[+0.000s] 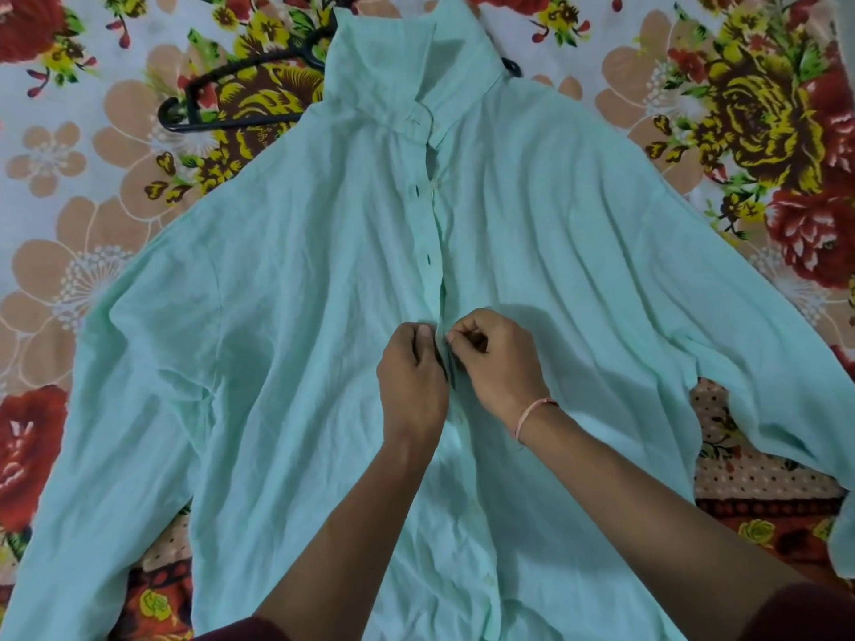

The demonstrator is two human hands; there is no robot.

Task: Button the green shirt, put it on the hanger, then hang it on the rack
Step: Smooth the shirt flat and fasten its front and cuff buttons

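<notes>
Both hands, left (412, 377) and right (497, 358), pinching green shirt (277, 340) placket mid-bed (69, 187); hanger (240, 92) at far edge.

shirt (324, 316): pale green, flat, front up, sleeves spread, collar at 12 o'clock
hanger (199, 104): black, half hidden under collar, 11 o'clock

A floral bedsheet (69, 187) fills the background, pale with large peach blossoms at nine o'clock, red roses (27, 451) at eight o'clock and at three o'clock, and a yellow-brown bloom (763, 127) toward two o'clock. At four o'clock a dotted band (740, 474) of the cloth shows, edged below by a dark red border with small yellow flowers.
</notes>
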